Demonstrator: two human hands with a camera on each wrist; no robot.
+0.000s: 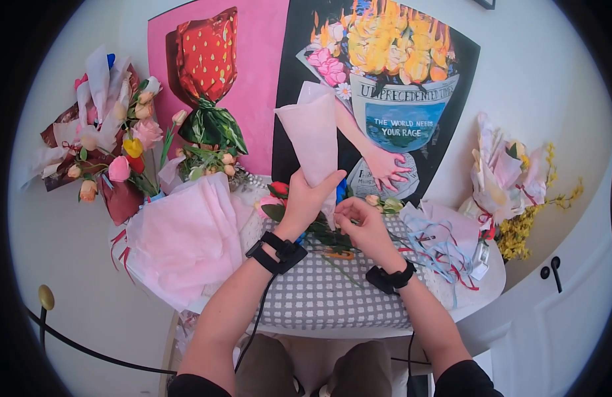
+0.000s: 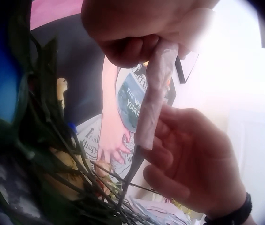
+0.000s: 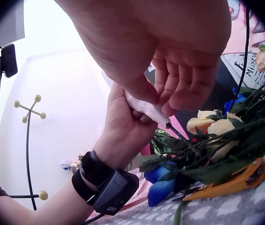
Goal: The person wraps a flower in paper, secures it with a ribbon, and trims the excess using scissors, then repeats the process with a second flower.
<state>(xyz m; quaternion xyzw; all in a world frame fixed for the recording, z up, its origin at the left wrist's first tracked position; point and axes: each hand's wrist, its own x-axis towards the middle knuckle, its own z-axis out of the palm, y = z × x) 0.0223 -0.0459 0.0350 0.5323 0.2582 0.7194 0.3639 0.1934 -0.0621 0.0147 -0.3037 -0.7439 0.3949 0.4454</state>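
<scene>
A cone of pale pink wrapping paper stands upright in front of the posters, wide end up. My left hand grips its narrow lower part, fingers curled round it. Below that grip, the paper tapers to a crumpled tail, and a dark stem sticks out of the bottom. My right hand pinches the tail near its lower end between thumb and fingers. What the cone holds inside is hidden. Loose flower stems with green leaves lie on the table close under both hands.
A stack of pink paper sheets lies at the left, beside flowers. Blue and red ribbons are heaped at the right, near a wrapped bouquet. An orange-handled tool rests on the checked cloth.
</scene>
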